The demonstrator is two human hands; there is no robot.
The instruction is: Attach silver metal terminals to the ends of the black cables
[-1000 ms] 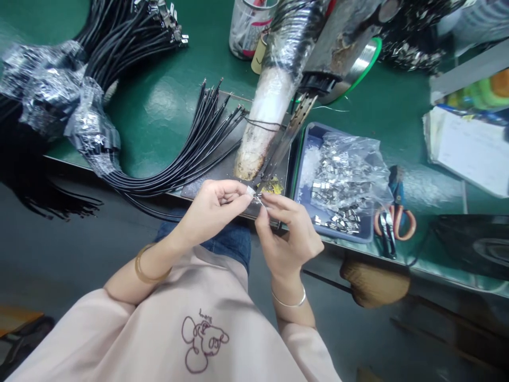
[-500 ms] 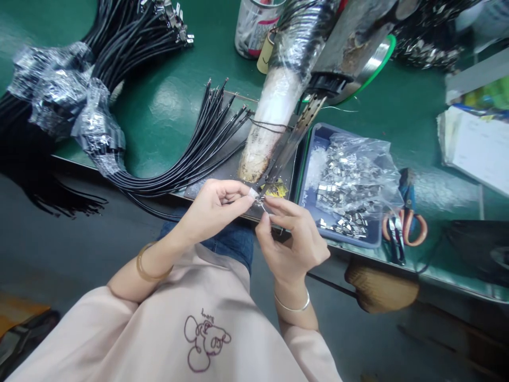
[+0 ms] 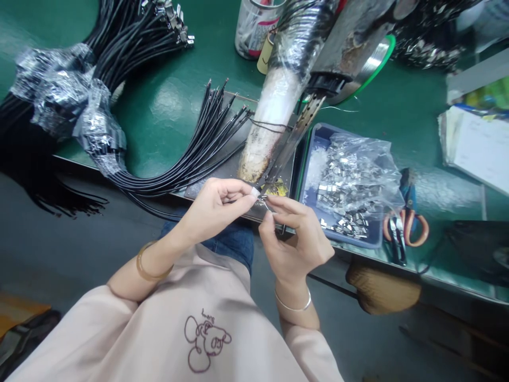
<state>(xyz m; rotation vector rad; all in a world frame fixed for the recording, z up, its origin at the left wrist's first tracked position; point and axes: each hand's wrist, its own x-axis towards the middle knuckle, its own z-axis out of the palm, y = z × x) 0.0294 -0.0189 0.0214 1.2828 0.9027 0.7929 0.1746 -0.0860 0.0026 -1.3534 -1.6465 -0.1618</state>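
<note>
In the head view my left hand [image 3: 220,209] is closed in a pinch at the front edge of the bench. A small shiny metal piece [image 3: 261,198] shows at its fingertips, too small to make out fully. My right hand [image 3: 296,231] pinches a thin silvery solder wire [image 3: 268,206] between thumb and fingers, its end at that metal piece. Just above both hands, the soldering iron [image 3: 292,135] slants down, its tip close to my left fingertips. Whether the tip touches the piece is hidden.
Left of the iron lie black cables [image 3: 178,170], bundled in plastic wrap. On the right a blue tray [image 3: 374,241] holds bagged metal clips, with orange-handled pliers [image 3: 417,231] beside it. A wrapped white tube [image 3: 274,106] and a green-rimmed spool [image 3: 382,63] stand behind.
My right hand has shifted slightly to the right, and the solder wire shows a little more clearly. My left hand has moved barely to the right, still pinching.
</note>
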